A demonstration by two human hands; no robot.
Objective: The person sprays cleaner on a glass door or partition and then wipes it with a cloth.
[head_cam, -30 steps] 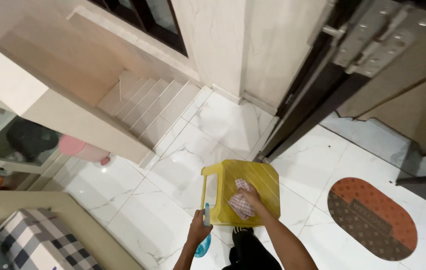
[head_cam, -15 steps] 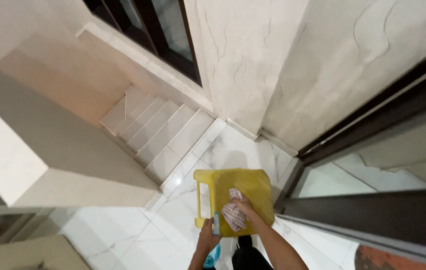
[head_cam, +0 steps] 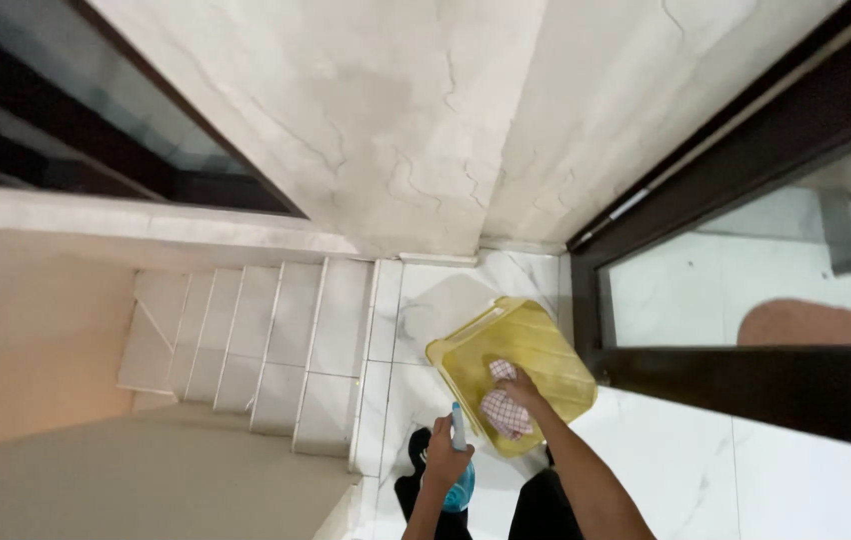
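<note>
Head view looks down on my hands: my right hand (head_cam: 524,392) is clamped on a checked cloth (head_cam: 505,410) and the yellow basin (head_cam: 536,350); my left hand (head_cam: 446,458) grips a blue spray bottle (head_cam: 460,480). Both hang over the white marble floor (head_cam: 666,470), beside tiled steps (head_cam: 266,350).

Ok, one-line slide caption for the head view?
Right hand holds a checked cloth and yellow tub, left hand a blue bottle, above white stairs.
</note>
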